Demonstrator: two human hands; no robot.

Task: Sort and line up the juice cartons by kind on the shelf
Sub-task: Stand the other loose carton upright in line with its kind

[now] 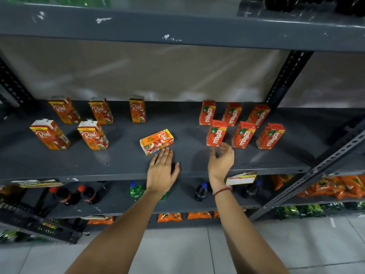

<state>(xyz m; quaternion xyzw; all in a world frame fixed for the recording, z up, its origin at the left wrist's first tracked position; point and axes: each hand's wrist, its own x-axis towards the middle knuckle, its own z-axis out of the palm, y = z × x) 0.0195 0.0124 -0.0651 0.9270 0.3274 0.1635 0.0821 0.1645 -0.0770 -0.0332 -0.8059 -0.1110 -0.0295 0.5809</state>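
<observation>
Forearms, two, bare, reaching up to grey shelf [118,167]. Landmark: fallen Real carton [156,141], lying flat on its side at mid-shelf. Left of it: five Real cartons [92,135], upright, three behind, two in front. Just in front of it: left hand [163,171], palm down, fingers [165,153] spread flat, tips at the carton's near edge, gripping nothing. Right of it: right hand [221,161], fingers loosely open, just beside front-left Maaza carton [216,133], holding nothing. Further right: six Maaza cartons, upright, two rows of three.
</observation>
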